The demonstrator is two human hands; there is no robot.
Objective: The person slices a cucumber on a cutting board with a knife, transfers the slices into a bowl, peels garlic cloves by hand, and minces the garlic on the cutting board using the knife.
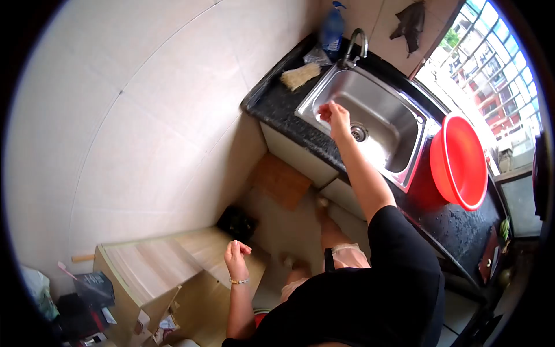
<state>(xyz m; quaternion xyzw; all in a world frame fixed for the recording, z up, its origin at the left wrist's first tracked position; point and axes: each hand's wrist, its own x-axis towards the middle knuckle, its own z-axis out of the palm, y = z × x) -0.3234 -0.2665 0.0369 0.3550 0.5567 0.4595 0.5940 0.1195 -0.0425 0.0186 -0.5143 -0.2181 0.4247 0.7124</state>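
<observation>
My right hand (pixel 336 118) is over the left part of the steel sink (pixel 370 101), its fingers curled together; whether anything small is between them is hidden. My left hand (pixel 237 258), with a beaded bracelet at the wrist, hangs low near the wooden cabinet, fingers bent together, and I cannot make out anything in it. The curved faucet (pixel 359 45) stands at the sink's back corner. A tan scrubbing cloth (pixel 300 76) lies on the black counter (pixel 272 103) left of the sink.
A red basin (pixel 458 162) stands tilted on the counter right of the sink. Behind the cloth is a blue bottle (pixel 332 29). A dark cloth (pixel 409 26) hangs on the wall. The wooden cabinet (pixel 150 267) stands lower left, near a black bag (pixel 237 223) on the floor.
</observation>
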